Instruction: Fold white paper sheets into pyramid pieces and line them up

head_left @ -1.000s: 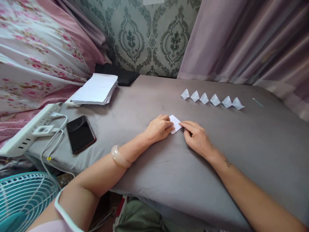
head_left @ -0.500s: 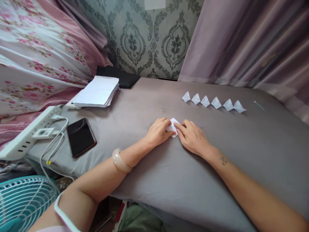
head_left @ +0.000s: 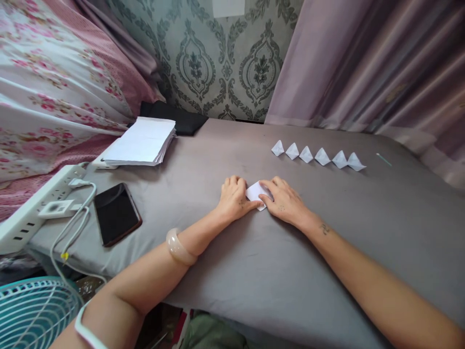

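Observation:
A small folded piece of white paper (head_left: 256, 190) lies on the grey cloth between my hands. My left hand (head_left: 234, 198) grips its left side, with the thumb stretched across the lower part and the fingers curled. From the right, my right hand (head_left: 284, 198) holds the other side, thumb and forefinger on the paper. Part of the paper is hidden under the fingers. Farther back to the right stands a row of several folded white paper boats (head_left: 306, 154), each with a pointed peak.
At the back left is a stack of white paper (head_left: 140, 140) by a black folder-like item (head_left: 181, 120). A phone (head_left: 117, 214), a white power strip (head_left: 39, 203) with cables and a blue fan (head_left: 36, 310) are on the left. A thin stick (head_left: 384, 159) lies far right.
The left fingers have drawn back from the top of the folded paper, so more of it shows. Both hands stay on it. The whole view has shifted slightly.

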`<state>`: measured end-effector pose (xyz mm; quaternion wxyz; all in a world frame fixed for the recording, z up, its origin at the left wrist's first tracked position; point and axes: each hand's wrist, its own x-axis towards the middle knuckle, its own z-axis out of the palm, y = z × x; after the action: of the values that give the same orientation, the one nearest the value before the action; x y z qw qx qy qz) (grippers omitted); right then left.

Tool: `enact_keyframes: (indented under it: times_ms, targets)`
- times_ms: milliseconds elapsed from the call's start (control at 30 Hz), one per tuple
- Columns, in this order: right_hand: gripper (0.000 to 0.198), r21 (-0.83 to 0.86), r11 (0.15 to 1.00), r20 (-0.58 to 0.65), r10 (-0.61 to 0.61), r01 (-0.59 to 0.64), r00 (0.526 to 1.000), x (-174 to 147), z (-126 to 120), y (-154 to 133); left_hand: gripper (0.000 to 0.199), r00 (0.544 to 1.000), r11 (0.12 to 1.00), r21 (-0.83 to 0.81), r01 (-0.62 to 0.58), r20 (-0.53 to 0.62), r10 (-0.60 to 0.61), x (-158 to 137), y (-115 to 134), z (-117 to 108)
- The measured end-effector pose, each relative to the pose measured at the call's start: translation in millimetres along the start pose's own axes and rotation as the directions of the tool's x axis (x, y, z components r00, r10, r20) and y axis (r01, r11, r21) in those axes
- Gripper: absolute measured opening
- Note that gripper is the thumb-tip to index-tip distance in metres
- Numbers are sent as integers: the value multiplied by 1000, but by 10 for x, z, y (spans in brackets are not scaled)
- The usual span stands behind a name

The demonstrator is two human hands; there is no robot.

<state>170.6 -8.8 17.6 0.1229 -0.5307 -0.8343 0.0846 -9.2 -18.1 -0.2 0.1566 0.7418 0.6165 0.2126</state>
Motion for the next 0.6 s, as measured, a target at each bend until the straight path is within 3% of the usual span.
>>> enact_keyframes:
  times_ms: [133, 200, 300, 367, 433, 533, 600]
  targets:
    - [65, 137, 991, -140, 30, -10, 990, -4, 128, 68, 58, 995, 990, -110, 84, 60, -78, 30, 29, -48]
    - [70, 239, 971, -150, 17, 19, 989, 14, 169, 94, 55, 992, 981, -159, 108, 80, -96, 25, 56, -86]
    - [81, 508, 861, -117, 49, 18, 992, 51, 168, 108, 48, 987, 952, -282, 121, 137, -85, -2, 90, -125]
    - [85, 670, 742, -81, 102, -22, 991, 63, 128, 105, 46, 987, 901, -422, 100, 158, -35, -12, 100, -127]
    - [71, 791, 606, -7, 151, -87, 988, 54, 71, 94, 48, 992, 789, -611, 64, 127, 17, -5, 103, -114]
    - [40, 926, 333, 121, 189, -179, 975, 19, -11, 56, 53, 997, 511, -858, 61, 77, 10, 21, 120, -108]
    - [35, 971, 120, 176, 221, -206, 959, 4, -44, 16, 47, 995, 355, -930, 96, 93, -26, 26, 142, -124]
